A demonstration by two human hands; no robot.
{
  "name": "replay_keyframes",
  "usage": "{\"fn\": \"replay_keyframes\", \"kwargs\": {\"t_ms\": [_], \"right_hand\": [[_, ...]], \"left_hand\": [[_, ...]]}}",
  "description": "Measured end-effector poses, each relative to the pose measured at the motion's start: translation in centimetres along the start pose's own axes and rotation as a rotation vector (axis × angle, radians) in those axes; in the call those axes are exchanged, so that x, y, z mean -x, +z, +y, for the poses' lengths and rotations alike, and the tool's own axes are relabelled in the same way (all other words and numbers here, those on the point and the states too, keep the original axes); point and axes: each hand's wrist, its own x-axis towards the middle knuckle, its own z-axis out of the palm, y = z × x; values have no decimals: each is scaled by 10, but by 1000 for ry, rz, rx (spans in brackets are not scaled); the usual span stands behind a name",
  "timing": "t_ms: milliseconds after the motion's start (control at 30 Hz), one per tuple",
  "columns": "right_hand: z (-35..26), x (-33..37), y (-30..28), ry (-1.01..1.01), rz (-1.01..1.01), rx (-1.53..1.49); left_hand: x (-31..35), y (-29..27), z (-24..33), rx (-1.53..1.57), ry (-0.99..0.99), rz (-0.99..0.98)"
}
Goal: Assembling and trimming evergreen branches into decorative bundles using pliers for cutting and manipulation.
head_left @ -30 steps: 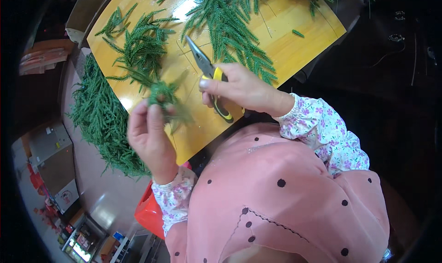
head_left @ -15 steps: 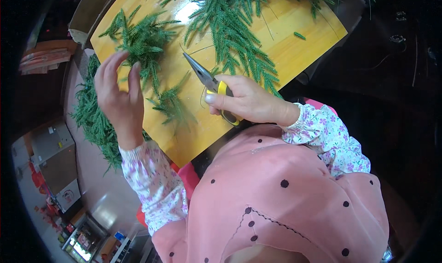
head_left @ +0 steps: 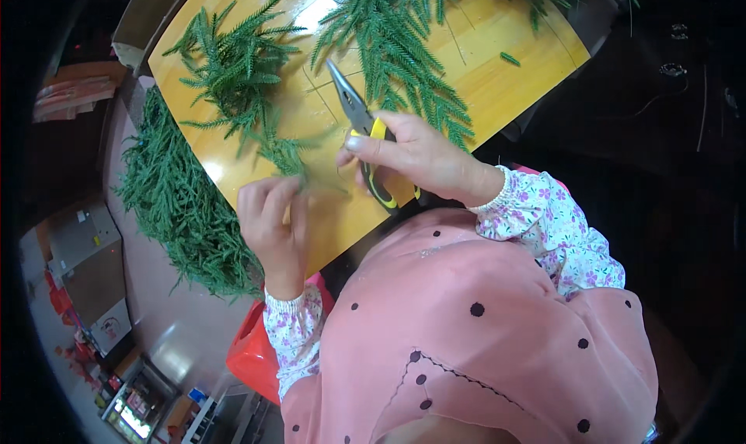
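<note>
In my right hand (head_left: 423, 156) are long-nose pliers (head_left: 351, 102) with yellow and black handles. Their metal jaws point up and away over the table. My left hand (head_left: 272, 226) is at the table's near left edge, thumb and forefinger brought together at the lower end of a small green sprig (head_left: 284, 152), which is smeared by motion. Beyond it lies a bunch of green artificial pine sprigs (head_left: 237, 67). A larger spread of pine branches (head_left: 388, 47) covers the far middle of the table, close to the pliers' tip.
The yellow wooden table (head_left: 505, 94) carries a loose leaf piece (head_left: 509, 58) and thin wires (head_left: 454, 43). On the floor to the left is a big heap of green branches (head_left: 179, 203). Something red and plastic (head_left: 256, 351) stands beside my left sleeve.
My left hand has come down and to the right, from beside the pine bunch to the small sprig. The pliers have turned slightly more upright in my right hand.
</note>
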Motion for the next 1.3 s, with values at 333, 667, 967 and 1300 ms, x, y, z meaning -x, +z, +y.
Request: {"fn": "replay_keyframes", "kwargs": {"t_ms": [333,667,967,1300], "right_hand": [[4,8,17,-53,-59,162],[20,15,28,-885,-147,963],[28,4,42,-1028,-69,984],[19,-3,46,-829,252,1351]], "left_hand": [[12,-12,17,-174,358,-36],[24,-25,17,1155,-745,-146],[34,-24,11,1418,-810,86],[42,-33,-2,1217,-614,210]]}}
